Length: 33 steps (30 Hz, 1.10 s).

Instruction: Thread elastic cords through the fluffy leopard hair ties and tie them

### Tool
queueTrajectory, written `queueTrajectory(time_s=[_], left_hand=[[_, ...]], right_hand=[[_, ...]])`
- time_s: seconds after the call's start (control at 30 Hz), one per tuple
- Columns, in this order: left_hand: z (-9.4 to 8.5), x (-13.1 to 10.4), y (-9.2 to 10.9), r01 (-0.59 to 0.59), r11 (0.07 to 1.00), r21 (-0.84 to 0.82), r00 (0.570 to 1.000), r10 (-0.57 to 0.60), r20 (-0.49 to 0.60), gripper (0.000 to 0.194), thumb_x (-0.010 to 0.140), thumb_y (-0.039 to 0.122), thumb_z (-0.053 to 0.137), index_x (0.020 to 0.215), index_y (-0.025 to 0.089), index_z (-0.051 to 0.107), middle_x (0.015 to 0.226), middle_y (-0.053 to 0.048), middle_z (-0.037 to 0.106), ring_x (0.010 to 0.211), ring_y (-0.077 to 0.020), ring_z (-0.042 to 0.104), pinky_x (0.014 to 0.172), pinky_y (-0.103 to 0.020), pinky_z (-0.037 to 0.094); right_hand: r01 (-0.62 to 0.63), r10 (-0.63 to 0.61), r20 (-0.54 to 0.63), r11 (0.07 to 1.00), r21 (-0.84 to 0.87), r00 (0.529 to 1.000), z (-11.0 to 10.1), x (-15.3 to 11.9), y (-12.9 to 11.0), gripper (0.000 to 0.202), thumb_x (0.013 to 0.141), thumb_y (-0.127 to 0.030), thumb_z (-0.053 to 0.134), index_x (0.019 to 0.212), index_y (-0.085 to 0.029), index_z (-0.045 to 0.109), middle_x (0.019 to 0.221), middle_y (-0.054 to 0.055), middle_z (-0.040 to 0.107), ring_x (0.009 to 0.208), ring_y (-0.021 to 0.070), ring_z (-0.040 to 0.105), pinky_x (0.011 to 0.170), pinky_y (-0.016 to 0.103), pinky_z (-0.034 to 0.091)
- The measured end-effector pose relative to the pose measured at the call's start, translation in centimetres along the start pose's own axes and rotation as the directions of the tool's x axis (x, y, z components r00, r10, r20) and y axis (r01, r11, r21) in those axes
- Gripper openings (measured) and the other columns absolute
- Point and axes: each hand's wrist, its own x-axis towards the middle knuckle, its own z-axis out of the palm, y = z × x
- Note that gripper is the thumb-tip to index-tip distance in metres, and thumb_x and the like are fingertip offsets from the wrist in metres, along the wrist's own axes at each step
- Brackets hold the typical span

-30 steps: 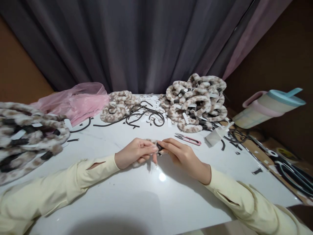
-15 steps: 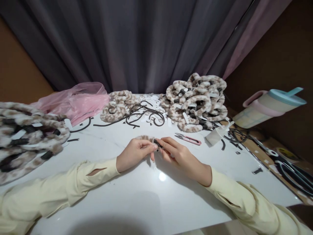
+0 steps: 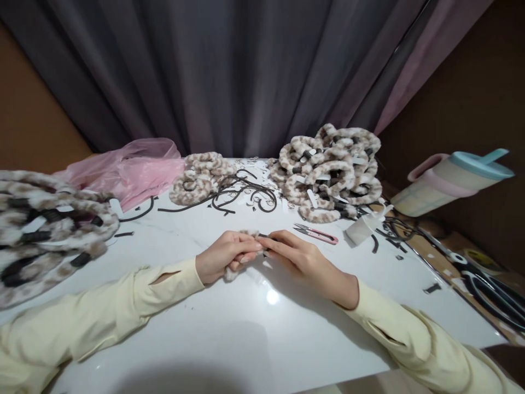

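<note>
My left hand (image 3: 225, 256) is closed around a brown-and-white spotted plush tube (image 3: 231, 274), which shows above and below the fingers. My right hand (image 3: 301, 260) pinches a short black cord-like piece (image 3: 262, 236) at the tube's end, its fingertips meeting those of the left hand. The fingers cover most of the join. Just beyond my right hand, pink-handled thread snips (image 3: 318, 234) lie on the white table (image 3: 213, 328).
Spotted plush loops with black bands are heaped at left (image 3: 53, 235) and back right (image 3: 332, 169). Between them lie black cords (image 3: 241, 191) and a pink plastic bag (image 3: 139, 164). At right are a small white bottle (image 3: 363, 227), a tumbler (image 3: 441, 186) and large scissors (image 3: 488, 290).
My left hand has turned, and the plush tube now also shows below its fingers. The right fingers have stretched forward over the black piece. The snips and heaps stay put.
</note>
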Motion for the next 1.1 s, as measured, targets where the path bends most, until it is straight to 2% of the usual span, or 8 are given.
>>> queueTrajectory(time_s=[0.17,0.27,0.33,0.5,0.8,0.97,1.1], left_hand=[[0.5,-0.3,0.4,0.044,0.998,0.043,0.999,-0.044,0.004,0.033,0.074,0.041,0.064,0.061,0.016,0.048,0.040,0.010,0.032,0.030,-0.0013,0.017,0.027,-0.015,0.010],[1.0,-0.6,0.4,-0.019,0.999,0.049,0.998,0.022,-0.063,0.026,0.074,0.040,0.065,0.077,0.016,0.054,0.045,0.008,0.045,0.029,-0.0019,0.021,0.026,-0.015,0.014],[1.3,-0.7,0.4,-0.078,0.995,0.057,0.992,0.083,-0.096,0.026,0.073,0.038,0.065,0.082,0.016,0.054,0.050,0.006,0.052,0.028,-0.0016,0.025,0.026,-0.015,0.016],[1.4,-0.6,0.1,-0.127,0.987,0.098,0.987,0.135,-0.086,0.033,0.075,0.041,0.062,0.059,0.015,0.050,0.044,0.007,0.046,0.028,-0.0016,0.027,0.028,-0.017,0.016],[0.9,-0.3,-0.1,-0.189,0.955,0.229,0.979,0.202,-0.035,0.037,0.079,0.036,0.057,0.052,0.015,0.044,0.040,0.007,0.036,0.036,-0.0035,0.028,0.038,-0.019,0.019],[1.0,-0.5,-0.1,-0.258,0.917,0.306,0.964,0.266,0.015,0.037,0.082,0.035,0.054,0.051,0.015,0.044,0.044,0.005,0.040,0.043,-0.0058,0.033,0.044,-0.021,0.024],[1.2,-0.7,0.1,-0.228,0.923,0.310,0.973,0.229,0.035,0.037,0.080,0.038,0.054,0.053,0.016,0.043,0.044,0.005,0.038,0.042,-0.0057,0.029,0.043,-0.022,0.020]], right_hand=[[0.006,-0.007,-0.045,1.000,-0.009,0.999,0.3,-0.2,0.4,0.035,0.089,-0.005,0.035,0.117,-0.018,0.051,0.101,0.010,0.058,0.089,0.0164,0.060,0.077,0.030,0.054],[0.003,-0.005,-0.055,0.999,-0.032,0.998,0.3,-0.2,0.4,0.033,0.089,-0.005,0.036,0.114,-0.017,0.053,0.099,0.011,0.059,0.085,0.0166,0.061,0.074,0.030,0.054],[0.009,-0.012,-0.067,0.999,-0.043,0.998,0.3,-0.2,0.4,0.032,0.089,-0.005,0.036,0.114,-0.016,0.053,0.099,0.011,0.059,0.085,0.0170,0.061,0.073,0.030,0.055],[0.015,-0.021,-0.108,0.999,-0.052,0.994,0.5,-0.2,0.5,0.033,0.089,-0.006,0.036,0.116,-0.017,0.053,0.098,0.011,0.060,0.087,0.0175,0.062,0.073,0.030,0.055],[0.000,-0.003,-0.048,0.998,-0.061,0.999,1.0,-0.5,0.9,0.038,0.087,-0.003,0.036,0.120,-0.017,0.050,0.105,0.012,0.057,0.090,0.0181,0.062,0.074,0.030,0.055],[-0.027,0.026,-0.012,0.993,-0.111,1.000,1.1,-0.2,0.3,0.034,0.085,-0.002,0.034,0.111,-0.016,0.051,0.100,0.012,0.057,0.083,0.0187,0.061,0.069,0.031,0.054],[-0.020,0.021,0.003,0.981,-0.194,1.000,1.3,0.0,-0.1,0.028,0.084,-0.003,0.035,0.104,-0.014,0.051,0.093,0.011,0.058,0.078,0.0195,0.059,0.064,0.032,0.053]])
